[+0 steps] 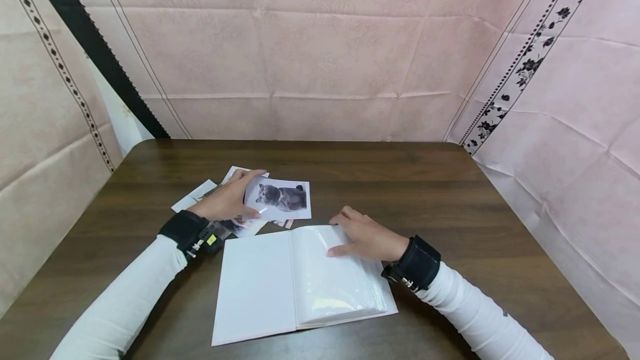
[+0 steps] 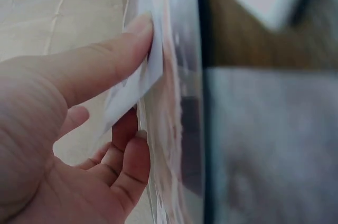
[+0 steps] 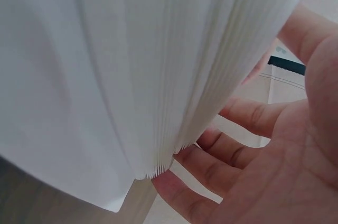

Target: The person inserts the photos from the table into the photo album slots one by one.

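My left hand [image 1: 225, 201] pinches a photo print of a grey cat [image 1: 282, 198] at its left edge, above other prints. In the left wrist view the thumb [image 2: 113, 57] presses on the white print [image 2: 153, 68], with fingers behind it. An open photo album [image 1: 257, 288] with clear-pocket pages lies in front of me. My right hand [image 1: 367, 235] rests at the upper right of its pages, thumb on the top sleeve. Seen from the right wrist, relaxed fingertips touch the edges of the stacked pages [image 3: 174, 76].
Several loose prints [image 1: 195, 195] lie overlapping under and beside my left hand, behind the album. All this is on a dark brown wooden table [image 1: 465, 249]. Pale patterned cloth [image 1: 320, 60] hangs around its back and sides.
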A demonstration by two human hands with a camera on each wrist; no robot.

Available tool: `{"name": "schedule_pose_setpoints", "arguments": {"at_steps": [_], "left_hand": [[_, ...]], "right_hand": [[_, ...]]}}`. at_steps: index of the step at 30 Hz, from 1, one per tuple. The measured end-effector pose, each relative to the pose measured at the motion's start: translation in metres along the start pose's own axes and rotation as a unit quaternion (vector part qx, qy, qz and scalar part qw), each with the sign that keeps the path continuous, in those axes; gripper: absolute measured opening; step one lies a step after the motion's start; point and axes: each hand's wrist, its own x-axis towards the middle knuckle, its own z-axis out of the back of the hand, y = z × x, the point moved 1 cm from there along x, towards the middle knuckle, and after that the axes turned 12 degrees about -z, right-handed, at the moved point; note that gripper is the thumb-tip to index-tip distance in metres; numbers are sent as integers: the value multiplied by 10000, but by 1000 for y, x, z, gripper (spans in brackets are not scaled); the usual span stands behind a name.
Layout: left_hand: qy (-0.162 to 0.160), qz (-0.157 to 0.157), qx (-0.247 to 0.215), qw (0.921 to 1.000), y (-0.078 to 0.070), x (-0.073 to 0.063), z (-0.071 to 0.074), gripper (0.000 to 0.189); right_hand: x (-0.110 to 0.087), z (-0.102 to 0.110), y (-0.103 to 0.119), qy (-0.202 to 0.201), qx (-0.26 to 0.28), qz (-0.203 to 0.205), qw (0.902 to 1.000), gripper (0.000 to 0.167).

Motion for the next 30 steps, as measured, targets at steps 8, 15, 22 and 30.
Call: {"name": "schedule_pose_setpoints", "arguments": {"at_steps": [8,15,22,30], "left_hand": [[-11,-13,-698,9976,3,2,1,109],[-214,92,-998,9947,2,3,3,105],[-395,176,-1321,9903,3,3,4,104],[-543,58,-1569,9861,4,4,5,103]], "right_hand": [[0,2,1,-52,-35,-86,9999,66],[0,3,2,-173,-227,-193,9994,68],[-1,3,2,-103,-174,-247,9995,68],[0,2,2,-116,-171,-155,9997,67]]}}
